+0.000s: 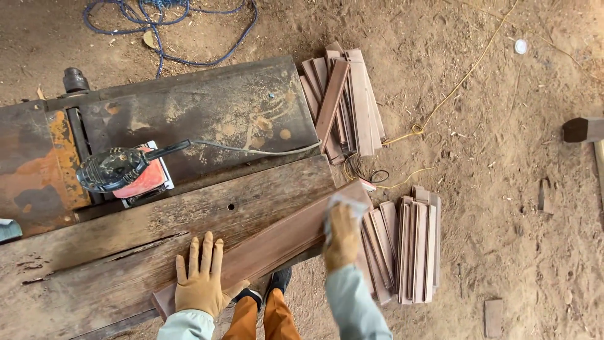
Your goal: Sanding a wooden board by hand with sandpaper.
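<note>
Partly hidden plank (270, 245): lies on the workbench (94, 252); near end under left hand (200, 277), fingers spread flat
Right hand (343, 236): fingers curled on pale cloth (343, 204); grip unclear

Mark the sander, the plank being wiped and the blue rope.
sander (119, 169), head view, black top grip.
plank (270, 242), head view, bare middle face.
blue rope (165, 58), head view, strand crossing the dirt.

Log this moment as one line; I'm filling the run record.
left hand: flat on board | right hand: rubbing pad on board | sander: idle
</note>
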